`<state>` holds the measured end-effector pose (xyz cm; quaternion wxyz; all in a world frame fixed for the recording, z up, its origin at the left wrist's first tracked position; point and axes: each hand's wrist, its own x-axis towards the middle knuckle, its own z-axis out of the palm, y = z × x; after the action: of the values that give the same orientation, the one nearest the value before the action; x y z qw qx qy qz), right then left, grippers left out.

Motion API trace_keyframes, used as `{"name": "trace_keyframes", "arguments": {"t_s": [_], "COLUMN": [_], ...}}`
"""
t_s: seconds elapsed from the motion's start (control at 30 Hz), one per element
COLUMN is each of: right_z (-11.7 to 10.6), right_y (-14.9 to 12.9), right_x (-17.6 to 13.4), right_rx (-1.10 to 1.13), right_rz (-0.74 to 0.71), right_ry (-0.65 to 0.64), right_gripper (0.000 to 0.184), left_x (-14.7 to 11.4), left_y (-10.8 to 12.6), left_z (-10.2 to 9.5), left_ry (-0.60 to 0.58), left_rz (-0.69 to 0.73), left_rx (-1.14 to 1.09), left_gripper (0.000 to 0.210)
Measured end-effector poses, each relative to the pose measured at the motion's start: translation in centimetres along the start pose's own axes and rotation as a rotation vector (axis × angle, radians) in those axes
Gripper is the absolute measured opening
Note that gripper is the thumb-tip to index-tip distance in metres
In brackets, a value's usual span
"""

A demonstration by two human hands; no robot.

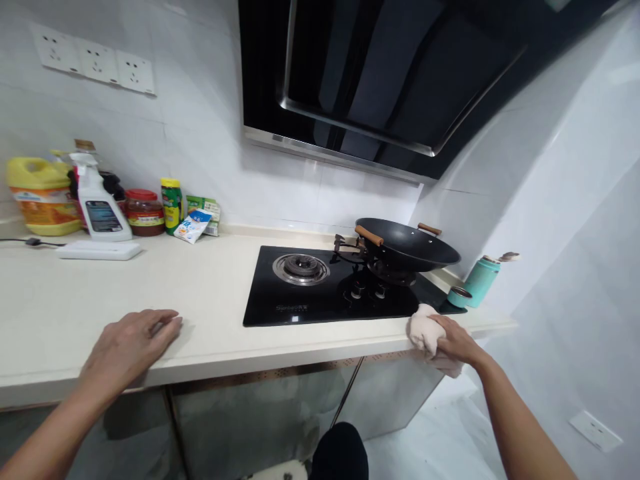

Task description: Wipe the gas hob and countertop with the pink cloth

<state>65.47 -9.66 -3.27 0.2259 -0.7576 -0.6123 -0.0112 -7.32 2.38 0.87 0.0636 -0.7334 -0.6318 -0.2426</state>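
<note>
Nearest my camera, low in the view, sits a dark rounded shape (340,450) that I take for my own knee or clothing, with the pale floor (440,440) beside it. Above it I see both of my forearms reaching to the front edge of the worktop (210,293).

My right hand (456,341) has its grip closed around a bunched pale cloth (425,333), pressed on the worktop edge just beside the near right corner of the black glass hob (330,287). My left hand (131,341) lies flat, palm down, fingers spread and holding nothing, well apart from the hob.

I judge the wiping to be somewhere in its middle: the cloth is at the far right end of the front strip, the glass looks mostly free of marks, and I cannot tell from here whether the rest of the worktop has been gone over.

Counting: one cloth, one hob with two burners, the left burner (301,268) bare and the right one under one black wok (407,248) with two wooden handles. One teal flask (481,281) stands at the right wall with its one cap (459,297) just beside it. At the back left I count one yellow jug (43,195), one spray bottle (100,208), one red-lidded jar (145,212), one green tin (171,204), a few small packets (200,220), and one flat white box (99,250). Three sockets (95,61) sit on the wall.
</note>
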Motion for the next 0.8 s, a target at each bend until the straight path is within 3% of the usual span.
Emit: {"name": "trace_keyframes", "arguments": {"t_s": [0.13,0.23,0.33,0.4,0.6,0.67,0.8], "right_z": [-0.4,0.5,1.4,2.1,5.6,6.9,8.9], "right_y": [-1.5,-5.0,-10.0,-13.2,-22.6,-26.5,-35.1], "right_x": [1.2,2.6,3.4,3.4,1.9,1.5,1.4], "right_rx": [0.292,0.155,-0.159,-0.226,-0.25,-0.255,-0.132], "right_rz": [0.131,0.161,-0.005,-0.086,-0.32,-0.418,-0.61], "right_ry": [0.052,0.143,0.103,0.075,-0.013,-0.004,-0.125], "right_gripper": [0.053,0.055,0.048,0.042,0.044,0.049,0.051], "left_x": [-0.2,-0.2,-0.3,-0.4,-0.6,-0.7,-0.7], "left_y": [-0.2,-0.4,-0.3,-0.1,0.8,0.9,0.5], "left_z": [0.4,0.7,0.7,0.5,-0.2,-0.2,0.2], "left_ry": [0.017,0.031,0.033,0.037,0.039,0.055,0.082], "left_rz": [0.014,0.017,0.017,0.011,0.012,0.011,0.021], "left_rx": [-0.033,-0.035,-0.035,-0.037,-0.035,-0.032,-0.036], "left_gripper": [0.046,0.045,0.045,0.046,0.048,0.047,0.046]}}
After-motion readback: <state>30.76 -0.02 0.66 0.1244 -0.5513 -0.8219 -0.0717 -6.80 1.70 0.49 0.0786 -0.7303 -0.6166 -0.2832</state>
